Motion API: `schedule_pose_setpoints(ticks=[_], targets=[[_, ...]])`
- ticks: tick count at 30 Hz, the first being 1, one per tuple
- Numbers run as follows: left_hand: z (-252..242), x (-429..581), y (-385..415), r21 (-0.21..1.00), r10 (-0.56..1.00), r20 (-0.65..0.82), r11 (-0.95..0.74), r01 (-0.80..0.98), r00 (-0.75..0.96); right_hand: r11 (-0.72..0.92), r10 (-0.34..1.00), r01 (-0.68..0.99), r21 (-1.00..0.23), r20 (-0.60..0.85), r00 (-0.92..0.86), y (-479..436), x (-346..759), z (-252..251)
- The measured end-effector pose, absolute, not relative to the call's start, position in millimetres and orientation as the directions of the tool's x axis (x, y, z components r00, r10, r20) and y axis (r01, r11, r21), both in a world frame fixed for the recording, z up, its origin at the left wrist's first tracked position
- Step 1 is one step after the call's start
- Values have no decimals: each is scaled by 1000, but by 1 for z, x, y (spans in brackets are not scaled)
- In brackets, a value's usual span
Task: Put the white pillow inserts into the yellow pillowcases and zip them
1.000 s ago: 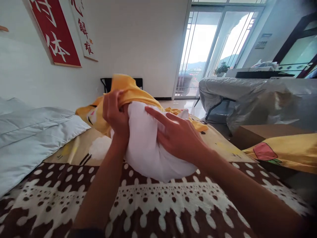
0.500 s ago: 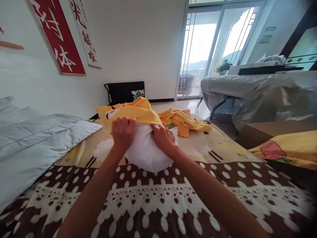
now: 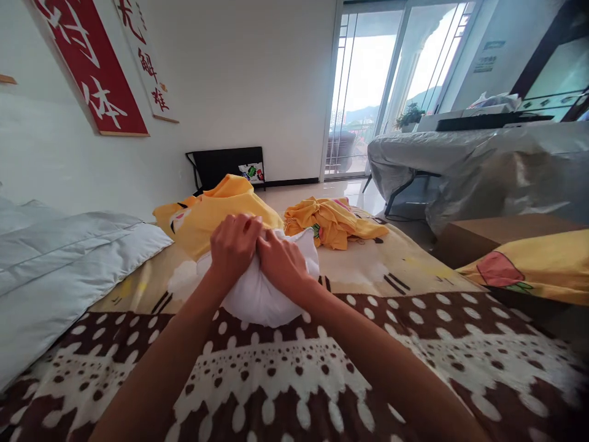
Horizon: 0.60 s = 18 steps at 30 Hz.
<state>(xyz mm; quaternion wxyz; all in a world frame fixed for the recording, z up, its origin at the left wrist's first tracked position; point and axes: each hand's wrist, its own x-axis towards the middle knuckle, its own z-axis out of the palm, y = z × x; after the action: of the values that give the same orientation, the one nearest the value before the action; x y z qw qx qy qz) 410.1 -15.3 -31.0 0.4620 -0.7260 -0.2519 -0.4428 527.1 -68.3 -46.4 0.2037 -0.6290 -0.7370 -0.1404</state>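
A white pillow point(image 3: 264, 302) lies in front of me on the bed, its far part inside a yellow pillowcase point(image 3: 216, 209) with a printed face. At the pillowcase's near edge, my left hand point(image 3: 234, 244) is closed, gripping the yellow cloth. Right beside it, my right hand point(image 3: 281, 261) is closed on the bunched white pillow, just at the cloth's edge. Both thumbs nearly touch. Fingertips of both hands are partly hidden in the folds.
Crumpled yellow cloth point(image 3: 334, 221) lies on the patterned blanket point(image 3: 271, 368). White bedding point(image 3: 78, 258) is piled at left. To the right, another yellow printed cloth point(image 3: 547, 265) rests by a cardboard box point(image 3: 492, 233). Behind stands a plastic-covered table point(image 3: 427, 150).
My hands have come together, the right one moving left towards the other. The pillow and pillowcase have shifted slightly left. The camera view has turned a little.
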Motion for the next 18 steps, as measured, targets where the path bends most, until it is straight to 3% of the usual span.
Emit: schedule_pose_setpoints(ticks=[4,7,9,11,14,18], targets=[[-65,374,-11,-432,61,846,-505,747,530,359,852,930,-74,433,-294,-71,543,-61],[-100,337,-11,-315,140,886,-520,794,443,514,817,826,-233,428,-387,-82,561,-87],[-115,326,-18,-222,158,925,-513,829,346,467,843,800,-377,462,-275,-93,562,-105],[-118,331,-30,-178,151,941,-540,823,303,347,890,827,-443,434,-141,-104,552,-117],[-99,363,-48,-230,143,918,-564,793,369,282,917,877,-390,378,-127,-114,529,-117],[-53,405,-60,-319,138,888,-500,805,438,355,853,876,-327,496,-161,-112,516,-93]])
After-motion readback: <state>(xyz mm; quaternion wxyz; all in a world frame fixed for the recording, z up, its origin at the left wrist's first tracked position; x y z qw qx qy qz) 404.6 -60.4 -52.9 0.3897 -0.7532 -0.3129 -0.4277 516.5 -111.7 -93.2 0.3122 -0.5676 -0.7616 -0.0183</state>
